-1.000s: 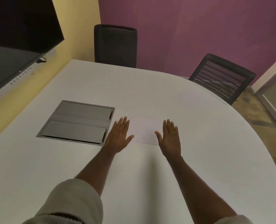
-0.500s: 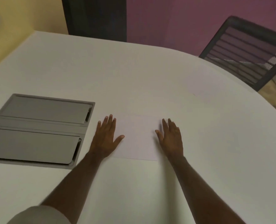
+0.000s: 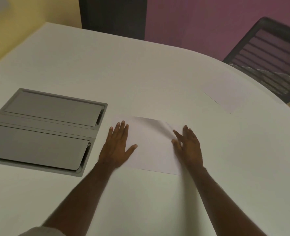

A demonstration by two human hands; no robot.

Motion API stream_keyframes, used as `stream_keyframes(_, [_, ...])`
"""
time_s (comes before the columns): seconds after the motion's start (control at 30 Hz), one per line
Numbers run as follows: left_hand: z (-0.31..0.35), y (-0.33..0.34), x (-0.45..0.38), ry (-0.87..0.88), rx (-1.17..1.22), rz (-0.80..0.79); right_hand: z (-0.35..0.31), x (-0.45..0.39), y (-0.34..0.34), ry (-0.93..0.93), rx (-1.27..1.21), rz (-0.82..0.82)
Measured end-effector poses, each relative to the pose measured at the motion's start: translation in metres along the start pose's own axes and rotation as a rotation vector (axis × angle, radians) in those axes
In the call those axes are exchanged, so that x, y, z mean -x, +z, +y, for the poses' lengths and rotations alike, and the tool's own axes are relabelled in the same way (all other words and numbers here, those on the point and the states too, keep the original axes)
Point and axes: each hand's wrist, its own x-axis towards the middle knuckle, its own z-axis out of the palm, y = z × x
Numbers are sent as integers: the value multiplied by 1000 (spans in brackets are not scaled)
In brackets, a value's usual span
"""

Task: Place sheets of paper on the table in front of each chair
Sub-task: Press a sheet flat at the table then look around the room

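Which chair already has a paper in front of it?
The slatted mesh chair on the right: a sheet lies on the table before it. The solid dark chair at the far edge has none.

We have one view only, from a head-worn camera looking forward and steeply down across the white surface [image 3: 158, 74]. It sits close above our own forearms, which reach in from the bottom edge, left hand [image 3: 116, 147] and right hand [image 3: 188, 149] near the middle. The wide lens bends the surface's far rim. The grey panel [image 3: 44, 128] falls on our left, the far wall [image 3: 209, 23] and two chairs, one [image 3: 113, 16] ahead and one [image 3: 268, 55] to the right, run along the top
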Motion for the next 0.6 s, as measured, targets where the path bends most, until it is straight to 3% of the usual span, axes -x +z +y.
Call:
stream_keyframes(0.17, [3, -34, -5, 1, 390, 119, -39, 21, -32, -90, -436, 94])
stream_keyframes(0.37, [-2, -146, -2, 175, 428, 283, -102, 52, -112, -328, -639, 140])
stream_keyframes(0.5, [-11, -222, 40, -38, 703, 36, -149, 56, -170, -264, -611, 155])
stream_keyframes(0.6, [-22, -265, 85, -102, 757, -23, -195, 56, -208, -168, -681, 34])
